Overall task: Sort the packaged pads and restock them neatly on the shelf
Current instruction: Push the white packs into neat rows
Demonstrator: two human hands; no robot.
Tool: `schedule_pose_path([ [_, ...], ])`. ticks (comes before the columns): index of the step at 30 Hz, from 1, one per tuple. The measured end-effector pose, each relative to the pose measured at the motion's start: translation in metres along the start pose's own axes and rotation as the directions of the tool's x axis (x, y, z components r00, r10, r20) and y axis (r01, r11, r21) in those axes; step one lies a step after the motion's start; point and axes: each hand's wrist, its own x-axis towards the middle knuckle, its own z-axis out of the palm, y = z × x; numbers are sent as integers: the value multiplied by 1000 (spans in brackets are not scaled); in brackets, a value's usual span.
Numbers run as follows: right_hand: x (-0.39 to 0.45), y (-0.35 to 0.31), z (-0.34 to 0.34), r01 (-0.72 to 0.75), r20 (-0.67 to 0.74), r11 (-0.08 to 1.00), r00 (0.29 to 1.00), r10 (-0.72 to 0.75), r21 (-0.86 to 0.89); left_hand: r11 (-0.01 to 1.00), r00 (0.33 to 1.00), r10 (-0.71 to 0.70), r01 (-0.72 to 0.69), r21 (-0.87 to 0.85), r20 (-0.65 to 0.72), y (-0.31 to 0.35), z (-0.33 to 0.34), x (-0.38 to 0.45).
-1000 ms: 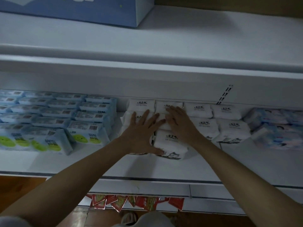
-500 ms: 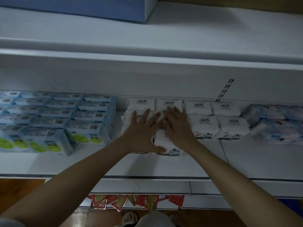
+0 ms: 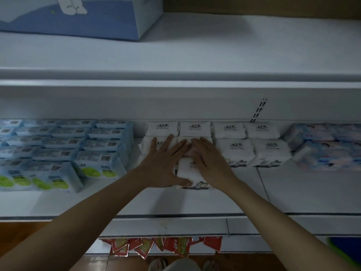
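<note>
Two hands lie flat on the front of a block of white soft-plastic pad packs (image 3: 230, 132) on the white metal shelf (image 3: 293, 192). The left hand (image 3: 166, 163) has its fingers spread and straight, pressing down on a pack that it mostly hides; the right hand (image 3: 210, 163) lies beside it, fingers straight, on the white front pack with dark printing (image 3: 188, 173), which juts nearer the shelf edge than the packs to the right of that hand. Neither hand grips anything; both only press.

Pushed from on top like this, the front pack could, I judge, ride up over the pack beyond the fingertips instead of sliding level, since the wrapping is soft and slippery. An uneven shove from one hand might skew it, leaving the row crooked. Pressing too far could nudge the back row against the shelf wall and bulge it sideways into the light blue packs with green circles (image 3: 101, 169) to the left of the left hand. What lies under the left palm cannot be told.
</note>
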Motion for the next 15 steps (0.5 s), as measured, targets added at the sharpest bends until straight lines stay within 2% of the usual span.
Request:
schedule_pose_path([
  [4, -11, 18, -46, 9, -81, 999, 997, -6, 41, 998, 999, -8, 6, -61, -40, 18, -14, 13],
  [6, -13, 43, -70, -38, -3, 999, 999, 38, -14, 998, 999, 1, -3, -59, -40, 38, -22, 28],
  [9, -8, 79, -98, -82, 176, 963, 976, 130, -258, 1000, 999, 15, -16, -20, -31, 70, -30, 57],
  [12, 4, 103, -108, -11, 268, 901, 953, 141, -434, 1000, 999, -13, 14, 21, -29, 87, -33, 85],
  [15, 16, 112, -95, 57, 289, 859, 951, 108, -509, 996, 996, -93, 93, -8, -16, 84, -24, 100],
])
